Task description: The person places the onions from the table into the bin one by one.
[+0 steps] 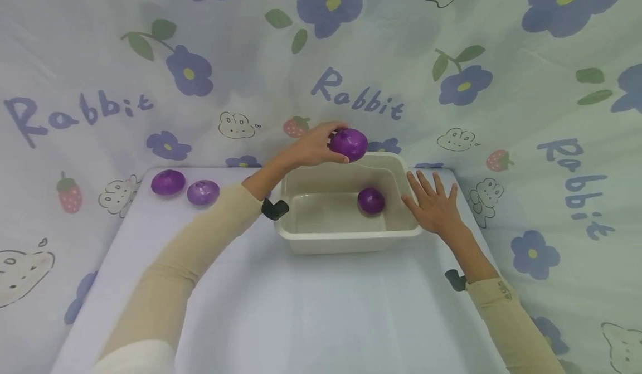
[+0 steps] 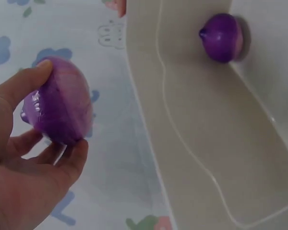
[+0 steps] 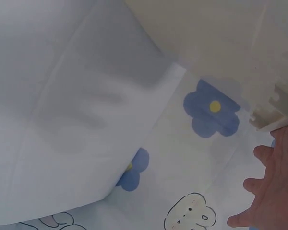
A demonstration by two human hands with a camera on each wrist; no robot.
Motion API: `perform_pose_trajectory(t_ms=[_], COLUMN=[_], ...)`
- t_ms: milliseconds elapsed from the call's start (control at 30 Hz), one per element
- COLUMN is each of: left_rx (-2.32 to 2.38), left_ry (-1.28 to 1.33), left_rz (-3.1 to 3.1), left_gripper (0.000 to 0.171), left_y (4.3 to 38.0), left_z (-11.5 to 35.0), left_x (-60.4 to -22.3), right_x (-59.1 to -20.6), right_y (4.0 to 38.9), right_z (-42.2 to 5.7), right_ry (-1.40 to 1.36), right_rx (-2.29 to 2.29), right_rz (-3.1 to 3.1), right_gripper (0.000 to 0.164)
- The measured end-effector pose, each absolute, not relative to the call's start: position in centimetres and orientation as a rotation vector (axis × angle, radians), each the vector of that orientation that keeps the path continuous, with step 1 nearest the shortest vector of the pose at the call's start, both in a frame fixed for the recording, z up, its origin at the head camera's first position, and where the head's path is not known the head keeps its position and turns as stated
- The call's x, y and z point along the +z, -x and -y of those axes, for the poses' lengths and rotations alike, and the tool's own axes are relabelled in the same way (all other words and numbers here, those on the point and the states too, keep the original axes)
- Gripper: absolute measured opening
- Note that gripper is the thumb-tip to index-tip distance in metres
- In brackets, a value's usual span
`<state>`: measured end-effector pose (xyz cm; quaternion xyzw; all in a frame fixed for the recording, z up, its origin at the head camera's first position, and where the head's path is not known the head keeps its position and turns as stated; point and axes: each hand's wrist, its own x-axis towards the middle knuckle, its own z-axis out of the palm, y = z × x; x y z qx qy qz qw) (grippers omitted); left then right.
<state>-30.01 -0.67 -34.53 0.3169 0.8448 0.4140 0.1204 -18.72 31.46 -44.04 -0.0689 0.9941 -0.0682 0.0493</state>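
Observation:
My left hand [image 1: 317, 144] grips a shiny purple onion [image 1: 350, 145] above the back rim of a cream plastic bin [image 1: 337, 242]. In the left wrist view, the thumb lies on top of that onion [image 2: 62, 103] and the fingertips curl under it; its pointed tip faces the palm. Another purple onion [image 1: 371, 201] rests on the bin floor, toward the right end. With fingers spread and straight, my right hand [image 1: 435, 205] is at the bin's right rim. Only part of this hand [image 3: 281, 187] shows at the edge of the right wrist view.
Two more onions, one dark purple [image 1: 168, 183] and one paler [image 1: 203, 193], lie at the table's back left corner. The bin stands near the back edge of the white table [image 1: 321, 307]. Behind hangs a patterned curtain [image 1: 251, 67] with flowers and rabbits.

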Motion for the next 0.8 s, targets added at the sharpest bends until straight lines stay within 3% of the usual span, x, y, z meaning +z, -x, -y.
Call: perform_pose_trajectory(t_ms=[800], left_rx=[0.926], left_ry=[-1.127], left_rz=[-2.308], left_gripper=[0.08], left_y=[30.7], left_z=[-6.5], left_x=[-41.4], right_x=[-44.4], right_y=[19.0], right_z=[-31.6], right_ry=[0.199], right_rx=[-0.219], right_rz=[-3.02], right_gripper=[0.072])
